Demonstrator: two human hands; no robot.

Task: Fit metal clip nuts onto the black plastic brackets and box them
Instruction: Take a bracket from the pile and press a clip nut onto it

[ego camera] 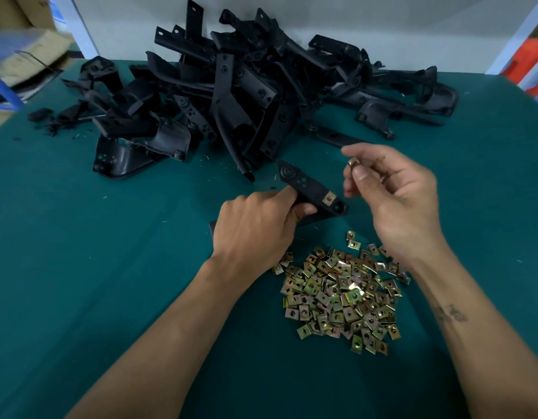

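My left hand (255,225) grips a black plastic bracket (307,189) just above the green table, its far end pointing away from me. One brass-coloured clip nut (329,198) sits on the bracket's near right end. My right hand (391,192) is raised to the right of the bracket and pinches another clip nut (353,163) between thumb and fingertips. A loose heap of clip nuts (340,294) lies on the table between my forearms.
A big pile of black brackets (231,86) fills the back of the green table (95,267). Black plastic scraps (50,119) lie at the far left. Cardboard boxes (23,55) stand beyond the table's left corner, a white wall behind.
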